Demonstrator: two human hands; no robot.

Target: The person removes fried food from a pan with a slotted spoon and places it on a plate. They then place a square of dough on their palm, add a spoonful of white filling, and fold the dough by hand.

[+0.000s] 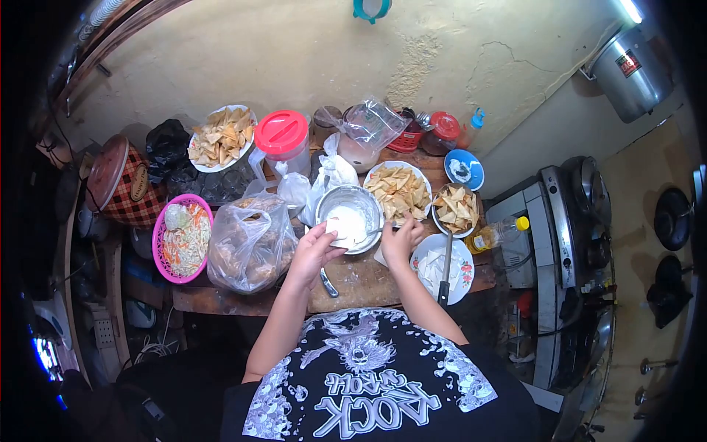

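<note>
My left hand (pixel 317 254) pinches a small pale wrapper piece (pixel 338 230) over the near left rim of a metal bowl (pixel 359 208) with white paste in it. At the bowl's right side, my right hand (pixel 402 240) is closed on the handle of a thin utensil whose other end reaches into the bowl. Just beyond that hand stands a plate of folded triangles (pixel 398 188). To the right, a floral plate (pixel 462 275) carries white wrapper strips, with a black-handled knife (pixel 445 274) lying across it. A wooden board (pixel 361 289) lies under my hands.
A pink basket of shredded vegetables (pixel 184 239) and a filled plastic bag (pixel 250 247) are on the left. Behind stand a red-lidded container (pixel 283 140) and another plate of triangles (pixel 222 138). An oil bottle (pixel 501 235) and a stove (pixel 563 228) are at the right.
</note>
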